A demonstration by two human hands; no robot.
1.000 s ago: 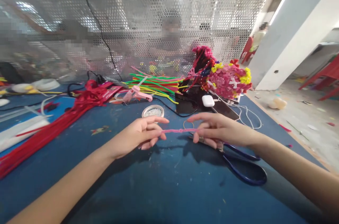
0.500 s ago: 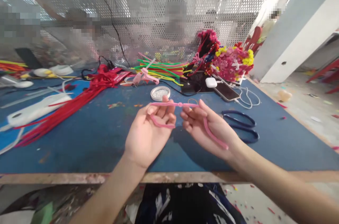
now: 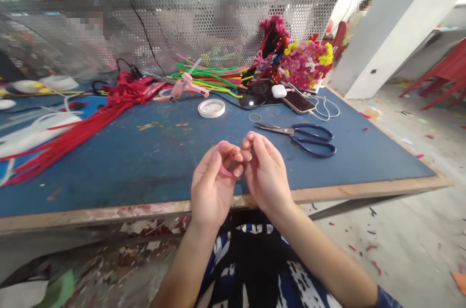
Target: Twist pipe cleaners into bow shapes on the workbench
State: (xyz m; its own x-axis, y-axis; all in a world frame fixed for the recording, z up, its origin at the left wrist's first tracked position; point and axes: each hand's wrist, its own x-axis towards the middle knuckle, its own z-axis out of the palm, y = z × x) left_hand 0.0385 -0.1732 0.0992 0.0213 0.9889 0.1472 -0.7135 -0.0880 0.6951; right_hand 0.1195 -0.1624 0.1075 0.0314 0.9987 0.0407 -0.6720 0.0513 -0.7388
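My left hand [image 3: 214, 181] and my right hand [image 3: 267, 172] are held close together above the near edge of the blue table [image 3: 153, 167]. Both hands pinch a pink pipe cleaner [image 3: 223, 169], which curls round my left fingers; most of it is hidden inside the hands. Blue-handled scissors [image 3: 304, 133] lie on the table just beyond my right hand. A small ring [image 3: 255, 117] and a round white tin [image 3: 211, 108] lie farther back.
A bundle of red pipe cleaners [image 3: 83, 123] runs across the left. Green and yellow pipe cleaners [image 3: 207, 77], a pink glue gun [image 3: 185, 88], finished pipe-cleaner flowers [image 3: 302, 60], an earbud case [image 3: 279, 91] and a phone [image 3: 298, 101] sit at the back. A perforated screen [image 3: 174, 2] stands behind; people sit beyond it.
The pipe cleaner was stretched straight between my hands; now it is bent and gathered into my fingers. My hands came together and back toward the table's near edge, leaving the scissors uncovered.
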